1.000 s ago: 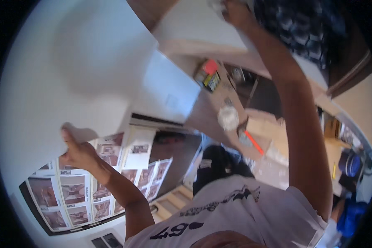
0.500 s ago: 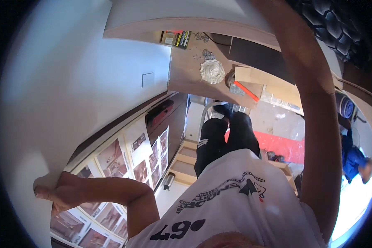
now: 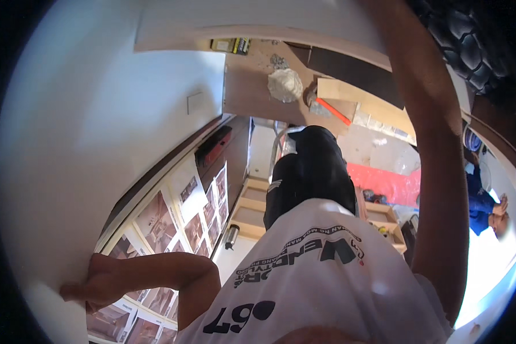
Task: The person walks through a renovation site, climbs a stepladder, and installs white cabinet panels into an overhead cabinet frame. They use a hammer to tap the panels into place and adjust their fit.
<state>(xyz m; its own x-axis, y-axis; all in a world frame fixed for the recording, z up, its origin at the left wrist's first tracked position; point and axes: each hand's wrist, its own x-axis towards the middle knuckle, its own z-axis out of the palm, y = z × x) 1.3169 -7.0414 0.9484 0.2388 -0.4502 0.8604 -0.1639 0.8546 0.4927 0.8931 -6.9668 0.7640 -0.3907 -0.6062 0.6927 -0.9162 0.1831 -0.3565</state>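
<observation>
At the lower left, my left hand [image 3: 93, 285] is closed round the edge of a large white panel [image 3: 46, 172], its thumb on the pale face. The fingers behind that edge are partly hidden. My right arm [image 3: 427, 103] stretches up along the right side and leaves the picture at the top. My right hand is out of sight, so what it touches does not show. Below me my legs [image 3: 318, 166], in black trousers, stand over the floor area, one knee bent and raised.
A brown board surface [image 3: 249, 92] holds a pale crumpled round mass [image 3: 285, 86] and an orange-handled tool [image 3: 332, 111]. Printed picture sheets [image 3: 155, 223] cover a surface beside my left arm. Open wooden compartments [image 3: 251, 209] stand low. Another person [image 3: 483, 200] is at the far right.
One of my knees has come up, and my feet are now hidden. The view has shifted slightly; my left hand still holds the panel edge. The other person's arms have moved.
</observation>
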